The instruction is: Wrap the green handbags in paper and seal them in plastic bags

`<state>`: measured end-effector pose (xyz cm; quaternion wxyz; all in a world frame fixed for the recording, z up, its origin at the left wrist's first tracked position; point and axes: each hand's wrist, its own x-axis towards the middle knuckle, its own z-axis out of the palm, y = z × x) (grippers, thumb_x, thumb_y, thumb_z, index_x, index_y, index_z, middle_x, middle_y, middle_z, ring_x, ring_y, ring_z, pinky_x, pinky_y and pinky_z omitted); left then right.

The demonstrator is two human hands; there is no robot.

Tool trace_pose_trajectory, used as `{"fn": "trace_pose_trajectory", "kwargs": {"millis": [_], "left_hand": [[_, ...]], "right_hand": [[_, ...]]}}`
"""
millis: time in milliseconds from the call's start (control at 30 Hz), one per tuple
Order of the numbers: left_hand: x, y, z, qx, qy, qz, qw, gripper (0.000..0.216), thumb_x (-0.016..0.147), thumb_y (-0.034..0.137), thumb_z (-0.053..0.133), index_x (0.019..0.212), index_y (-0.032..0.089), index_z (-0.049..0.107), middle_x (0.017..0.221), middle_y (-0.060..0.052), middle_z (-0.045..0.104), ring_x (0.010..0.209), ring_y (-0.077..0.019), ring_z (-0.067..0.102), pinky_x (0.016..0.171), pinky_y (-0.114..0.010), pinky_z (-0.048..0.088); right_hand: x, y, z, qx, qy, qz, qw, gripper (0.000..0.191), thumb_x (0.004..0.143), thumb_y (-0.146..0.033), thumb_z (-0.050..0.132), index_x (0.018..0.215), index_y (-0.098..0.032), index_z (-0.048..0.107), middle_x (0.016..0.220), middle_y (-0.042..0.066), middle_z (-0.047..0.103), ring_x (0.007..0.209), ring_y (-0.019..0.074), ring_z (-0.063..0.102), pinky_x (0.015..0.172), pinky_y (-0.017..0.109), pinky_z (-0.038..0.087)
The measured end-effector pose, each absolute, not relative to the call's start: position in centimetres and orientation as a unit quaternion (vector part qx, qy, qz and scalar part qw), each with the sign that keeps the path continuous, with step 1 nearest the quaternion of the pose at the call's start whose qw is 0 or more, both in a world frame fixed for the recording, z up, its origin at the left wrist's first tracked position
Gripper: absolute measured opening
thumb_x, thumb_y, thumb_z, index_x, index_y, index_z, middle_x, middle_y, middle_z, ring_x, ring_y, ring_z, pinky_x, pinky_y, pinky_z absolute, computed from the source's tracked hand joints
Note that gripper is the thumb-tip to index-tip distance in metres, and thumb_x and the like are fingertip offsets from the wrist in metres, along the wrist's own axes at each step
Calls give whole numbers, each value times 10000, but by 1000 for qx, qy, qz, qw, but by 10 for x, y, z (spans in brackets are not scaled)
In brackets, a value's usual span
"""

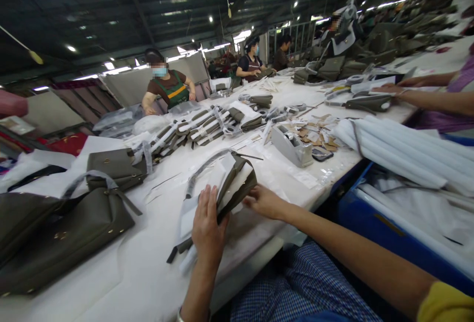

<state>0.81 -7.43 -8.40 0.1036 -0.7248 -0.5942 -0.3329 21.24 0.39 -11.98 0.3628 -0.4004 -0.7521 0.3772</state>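
Note:
In the head view, an olive-grey handbag (242, 191) stands tilted on the white table in front of me, with white padding and a handle wrapped in clear film. My left hand (209, 223) grips its near left side, the thumb against the bag and the fingers over the white padding. At the bag's lower right edge, my right hand (264, 202) has its fingers curled in and closed on it; the fingertips are partly hidden. A dark strap end sticks out below the left hand. More olive-grey bags (92, 228) lie to the left.
A grey tape dispenser (291, 145) stands beyond my right hand, near scattered brown tags (318, 134). Wrapped bags (207, 124) are piled mid-table. White foam rolls (403, 149) lie over a blue bin (370, 223) at right. Co-workers stand across the table; another person's hands (400, 90) work at right.

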Motion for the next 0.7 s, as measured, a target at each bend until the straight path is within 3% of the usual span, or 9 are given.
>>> {"fn": "trace_pose_trajectory", "kwargs": {"millis": [67,167,267,400,500,567,633,700], "left_hand": [[8,-74,-85,-725,-594,-332,105,759,895,129,577,1549,277,221,1573,-82,349,1441,-288,337,1145,-480,385],[8,-73,-87,-723,-598,-330,104,775,870,94,574,1544,273,236,1567,-79,359,1444,-284,332,1145,-480,389],[7,-73,-90,-718,-603,-327,116,796,837,60,572,1537,269,256,1570,-71,355,1450,-281,319,1141,-480,400],[7,-75,-94,-712,-611,-317,141,857,750,23,592,1523,254,301,1565,-70,363,1440,-292,338,1120,-478,437],[7,-72,-98,-720,-609,-302,137,892,712,62,640,1520,255,317,1565,-68,360,1431,-312,352,1116,-492,447],[6,-68,-100,-726,-608,-294,131,903,705,92,665,1522,255,317,1565,-76,356,1425,-335,357,1108,-525,449],[7,-66,-102,-732,-605,-288,123,920,697,110,686,1525,255,313,1562,-92,358,1411,-365,372,1085,-567,458],[8,-65,-103,-737,-601,-286,117,937,690,119,702,1529,257,307,1559,-105,361,1399,-389,383,1063,-601,464]], "right_hand": [[237,8,-133,-448,-799,250,314,394,934,-451,524,1223,-227,671,1382,102,590,1349,320,470,1178,585,232],[265,17,-162,-495,-819,132,259,615,917,-521,526,1384,-121,539,1488,204,441,1411,365,375,1152,607,277],[273,35,-183,-457,-853,93,233,626,939,-540,471,1423,-144,501,1516,181,409,1425,330,362,1165,568,289],[281,97,-195,-387,-889,88,229,540,942,-521,405,1373,-242,569,1470,132,492,1401,311,407,1172,594,254],[288,169,-201,-337,-893,86,286,477,857,-580,433,1119,-320,734,1297,181,634,1265,368,544,1122,654,234],[288,203,-202,-305,-872,66,376,503,823,-659,415,965,-343,779,1180,254,669,1186,360,598,1106,601,240],[286,207,-203,-288,-848,51,442,525,815,-674,402,990,-354,779,1173,278,660,1180,346,600,1111,563,234],[281,179,-209,-284,-844,56,452,476,814,-621,450,1103,-386,746,1258,239,630,1208,325,583,1111,512,293]]}}
